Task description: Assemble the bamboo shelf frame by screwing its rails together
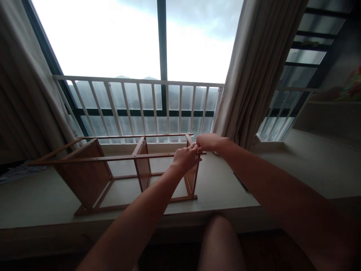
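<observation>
A brown wooden shelf rack (142, 167) lies on its side on a pale window ledge (220, 184), its panels standing upright between the long rails. My left hand (185, 158) is closed around the end of the near upper rail, at the rack's right corner. Close beside it, my right hand (210, 142) is bent at the wrist with its fingers pinched together at the same corner. Something small and whitish shows between the two hands, too small to name. The fingertips of my right hand are partly hidden.
Behind the ledge stand a white railing (138, 81) and a large window (113, 41). Curtains (254, 71) hang on both sides. A flat dark object (241, 182) lies right of the rack; crumpled pale material (19, 171) lies far left. My knee (221, 241) is below the ledge's front edge.
</observation>
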Available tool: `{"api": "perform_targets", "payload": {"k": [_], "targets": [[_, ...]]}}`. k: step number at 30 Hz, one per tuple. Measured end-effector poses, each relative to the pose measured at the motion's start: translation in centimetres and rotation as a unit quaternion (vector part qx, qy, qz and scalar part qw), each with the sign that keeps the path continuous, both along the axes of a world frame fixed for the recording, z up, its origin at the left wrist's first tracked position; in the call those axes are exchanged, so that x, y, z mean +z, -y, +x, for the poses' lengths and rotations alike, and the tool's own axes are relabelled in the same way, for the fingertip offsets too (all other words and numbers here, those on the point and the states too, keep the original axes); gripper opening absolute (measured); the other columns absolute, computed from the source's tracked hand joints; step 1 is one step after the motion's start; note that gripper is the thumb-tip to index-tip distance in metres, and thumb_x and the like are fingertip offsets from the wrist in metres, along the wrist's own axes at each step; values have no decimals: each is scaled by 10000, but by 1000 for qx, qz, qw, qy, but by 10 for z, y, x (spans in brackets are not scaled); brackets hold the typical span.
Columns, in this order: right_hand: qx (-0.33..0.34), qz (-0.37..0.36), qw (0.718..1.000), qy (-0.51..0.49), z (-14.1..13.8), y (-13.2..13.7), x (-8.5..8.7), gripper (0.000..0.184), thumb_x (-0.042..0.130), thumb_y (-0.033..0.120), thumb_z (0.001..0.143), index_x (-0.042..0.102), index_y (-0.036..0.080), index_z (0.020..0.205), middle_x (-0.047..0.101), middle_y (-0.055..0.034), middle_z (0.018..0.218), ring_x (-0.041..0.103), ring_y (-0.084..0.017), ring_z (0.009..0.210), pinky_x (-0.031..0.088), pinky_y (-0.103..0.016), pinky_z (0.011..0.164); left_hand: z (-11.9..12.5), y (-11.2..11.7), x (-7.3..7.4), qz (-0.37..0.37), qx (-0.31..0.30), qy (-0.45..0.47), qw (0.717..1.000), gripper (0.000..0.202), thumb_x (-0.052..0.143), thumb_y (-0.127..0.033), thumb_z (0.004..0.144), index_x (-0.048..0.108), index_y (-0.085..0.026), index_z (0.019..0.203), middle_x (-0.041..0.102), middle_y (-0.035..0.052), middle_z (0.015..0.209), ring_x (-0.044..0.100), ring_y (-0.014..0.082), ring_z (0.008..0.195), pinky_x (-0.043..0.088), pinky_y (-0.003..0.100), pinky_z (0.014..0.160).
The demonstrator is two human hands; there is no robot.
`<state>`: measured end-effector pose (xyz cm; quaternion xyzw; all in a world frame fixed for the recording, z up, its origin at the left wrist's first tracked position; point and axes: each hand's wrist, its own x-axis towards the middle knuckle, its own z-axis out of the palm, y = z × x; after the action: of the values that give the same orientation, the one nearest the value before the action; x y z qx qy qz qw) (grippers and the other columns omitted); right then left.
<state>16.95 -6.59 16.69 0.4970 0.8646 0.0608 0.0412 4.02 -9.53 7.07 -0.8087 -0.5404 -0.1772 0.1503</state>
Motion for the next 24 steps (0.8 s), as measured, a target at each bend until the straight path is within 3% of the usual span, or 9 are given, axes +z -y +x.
{"api": "perform_targets", "payload": {"k": [5, 10, 14, 20, 24], "targets": [[24, 17, 999, 26, -7, 2, -1, 131, 709, 243, 759, 677, 175, 652, 662, -93, 668, 634, -203, 645, 411, -275, 567, 1, 2, 3, -14, -3, -4, 1000, 455, 516, -591, 878, 590, -316, 1233, 534, 36, 1420, 670, 261, 1021, 524, 361, 763], [26, 33, 998, 52, -4, 2, -2, 90, 686, 238, 777, 694, 171, 717, 691, -123, 759, 647, -227, 705, 420, -291, 598, 0, 2, 5, -17, 0, -7, 1000, 466, 523, -578, 880, 581, -291, 1242, 545, 53, 1405, 655, 271, 1062, 520, 366, 784], [16, 16, 997, 77, -6, 1, -3, 136, 655, 272, 806, 704, 168, 732, 687, -100, 708, 645, -207, 680, 429, -284, 617, 1, 0, 3, -10, 1, -11, 1000, 522, 531, -580, 877, 543, -275, 1301, 530, 66, 1427, 657, 271, 1052, 520, 372, 784], [35, 22, 995, 93, -22, 4, -4, 42, 733, 185, 731, 711, 154, 749, 708, -144, 852, 652, -307, 892, 435, -378, 775, 2, -3, 0, -25, 19, -14, 999, 468, 494, -601, 889, 670, -219, 1095, 699, 84, 1111, 686, 264, 931, 514, 361, 761], [14, -18, 996, 86, -18, -4, -8, 108, 721, 274, 755, 718, 171, 724, 688, -109, 754, 654, -280, 780, 451, -354, 696, 2, -2, 0, -19, 13, -11, 1000, 488, 499, -596, 890, 628, -230, 1186, 661, 80, 1222, 676, 256, 972, 513, 351, 763]]}}
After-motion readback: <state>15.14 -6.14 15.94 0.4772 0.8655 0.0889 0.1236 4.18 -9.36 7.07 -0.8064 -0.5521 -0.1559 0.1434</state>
